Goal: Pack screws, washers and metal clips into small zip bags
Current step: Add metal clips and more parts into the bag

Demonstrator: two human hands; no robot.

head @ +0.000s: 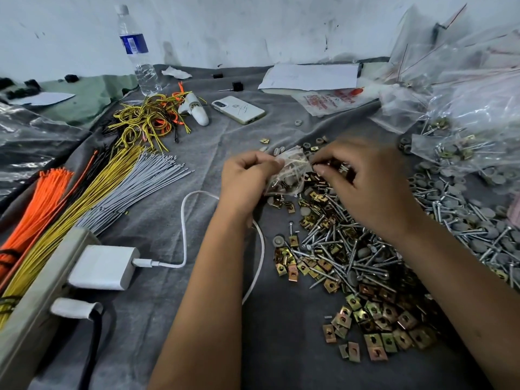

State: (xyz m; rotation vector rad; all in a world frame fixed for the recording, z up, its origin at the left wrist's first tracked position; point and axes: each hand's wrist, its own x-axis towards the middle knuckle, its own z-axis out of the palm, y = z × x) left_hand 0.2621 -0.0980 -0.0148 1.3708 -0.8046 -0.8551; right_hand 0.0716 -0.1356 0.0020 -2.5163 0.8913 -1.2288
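1. The small zip bag (287, 174), partly filled, is held above the far end of the pile of metal clips (377, 313) and screws (337, 249).
2. Left hand (247, 175): grip pinched tight on the bag's left edge.
3. Right hand (363, 178): fingertips curled together at the bag's mouth.
4. Left of the bag lies bare grey tabletop (219, 142); a white cable (184, 220) runs nearby.

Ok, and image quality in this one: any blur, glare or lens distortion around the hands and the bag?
Head view: even, soft light with no hard shadows; wide-angle bending shows at the edges, on the water bottle; the left hand, right hand and zip bag are slightly soft; mild glare on the clear bags at right.
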